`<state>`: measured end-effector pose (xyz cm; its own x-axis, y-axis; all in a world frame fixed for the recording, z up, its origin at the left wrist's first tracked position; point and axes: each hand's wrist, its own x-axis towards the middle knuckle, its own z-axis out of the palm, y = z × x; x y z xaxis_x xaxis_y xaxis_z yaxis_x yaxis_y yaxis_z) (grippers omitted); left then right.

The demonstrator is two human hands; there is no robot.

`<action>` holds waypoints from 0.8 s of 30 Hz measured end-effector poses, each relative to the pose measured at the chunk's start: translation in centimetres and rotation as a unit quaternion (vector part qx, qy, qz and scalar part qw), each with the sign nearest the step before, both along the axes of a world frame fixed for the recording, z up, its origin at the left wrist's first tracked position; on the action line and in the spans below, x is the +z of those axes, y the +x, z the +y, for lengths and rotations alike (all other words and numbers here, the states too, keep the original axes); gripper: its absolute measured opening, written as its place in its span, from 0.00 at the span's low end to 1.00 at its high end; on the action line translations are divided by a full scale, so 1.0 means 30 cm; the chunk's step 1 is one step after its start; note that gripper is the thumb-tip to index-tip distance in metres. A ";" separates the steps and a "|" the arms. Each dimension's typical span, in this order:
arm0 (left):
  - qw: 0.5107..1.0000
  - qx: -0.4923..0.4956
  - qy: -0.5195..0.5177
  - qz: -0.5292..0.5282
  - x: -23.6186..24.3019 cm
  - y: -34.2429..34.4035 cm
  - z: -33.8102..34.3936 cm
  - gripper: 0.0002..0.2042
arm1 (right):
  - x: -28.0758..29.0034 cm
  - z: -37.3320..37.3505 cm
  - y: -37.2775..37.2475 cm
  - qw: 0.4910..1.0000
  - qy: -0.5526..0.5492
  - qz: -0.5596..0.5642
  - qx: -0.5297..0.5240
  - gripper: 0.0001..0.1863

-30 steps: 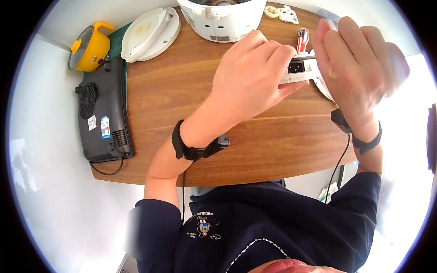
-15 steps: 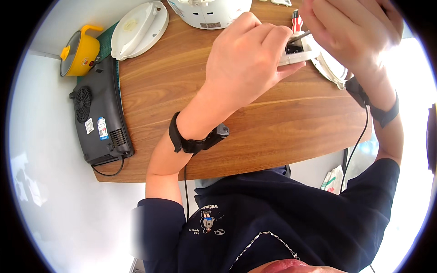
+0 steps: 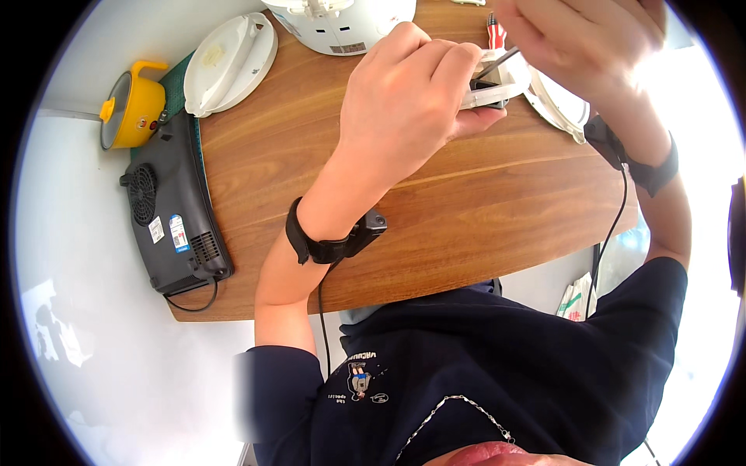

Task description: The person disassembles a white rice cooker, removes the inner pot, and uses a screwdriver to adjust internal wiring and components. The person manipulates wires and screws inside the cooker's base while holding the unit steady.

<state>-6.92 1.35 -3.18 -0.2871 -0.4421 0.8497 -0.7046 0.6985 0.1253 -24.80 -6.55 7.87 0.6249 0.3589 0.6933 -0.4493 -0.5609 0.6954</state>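
Observation:
My left hand (image 3: pixel 408 101) is closed around a white plastic part (image 3: pixel 488 96) with a black piece set in it, held above the far right of the table. Its fingers cover much of the part. My right hand (image 3: pixel 590 46), slightly blurred, is closed on a screwdriver (image 3: pixel 499 64); only the thin dark shaft shows, slanting down to the left with its tip at the black piece. The handle is hidden in the fist. A tool with a red and white handle (image 3: pixel 496 33) lies just behind the part.
A white cooker body (image 3: pixel 342 29) stands at the back, with a white lid (image 3: pixel 260 58) to its left. At far left are a yellow pot (image 3: pixel 136 116) and an overturned black cooktop (image 3: pixel 172 210). A white ring-shaped piece (image 3: pixel 571 116) lies under my right hand. Cables trail from both wristbands.
The whole view has shifted slightly. Both hands stay at the white part, and the screwdriver's shaft shows more clearly, still at the black piece.

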 end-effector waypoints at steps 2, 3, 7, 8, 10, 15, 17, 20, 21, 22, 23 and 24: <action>1.000 0.005 0.004 -0.001 0.006 0.015 0.003 0.28 | 0.033 0.030 -0.028 0.999 0.016 0.007 -0.038 0.18; 1.000 -0.001 0.006 0.004 0.009 0.012 -0.003 0.28 | 0.059 0.044 -0.054 0.997 0.005 0.021 -0.072 0.17; 0.999 0.003 0.015 0.036 0.013 0.029 -0.016 0.27 | 0.064 0.048 -0.165 0.972 0.135 -0.104 -0.163 0.14; 0.998 0.002 0.032 0.051 0.016 0.032 -0.020 0.26 | 0.011 0.046 -0.198 0.924 0.290 -0.216 -0.126 0.17; 0.995 0.008 0.064 0.078 0.034 0.050 -0.019 0.25 | -0.049 0.054 -0.256 0.860 0.434 -0.241 -0.112 0.21; 0.961 0.009 0.181 0.211 0.072 0.125 -0.038 0.22 | -0.171 0.123 -0.160 0.710 0.704 -0.027 0.001 0.36; 0.923 -0.012 0.252 0.290 0.087 0.158 -0.041 0.22 | -0.196 0.130 -0.108 0.762 0.645 -0.051 -0.024 0.29; 0.858 -0.013 0.347 0.378 0.137 0.223 -0.039 0.22 | -0.221 0.097 -0.088 0.840 0.501 -0.193 -0.074 0.21; 0.830 -0.037 0.361 0.423 0.138 0.248 -0.045 0.26 | -0.217 0.095 -0.094 0.778 0.571 -0.254 -0.066 0.17; 0.802 -0.058 0.365 0.470 0.139 0.274 -0.052 0.28 | -0.213 0.096 -0.100 0.710 0.635 -0.299 -0.046 0.18; 0.772 -0.078 0.367 0.513 0.132 0.300 -0.064 0.29 | -0.231 0.071 -0.109 0.674 0.673 -0.304 -0.017 0.19; 0.738 -0.101 0.370 0.555 0.131 0.319 -0.075 0.30 | -0.250 0.053 -0.112 0.637 0.707 -0.308 0.010 0.21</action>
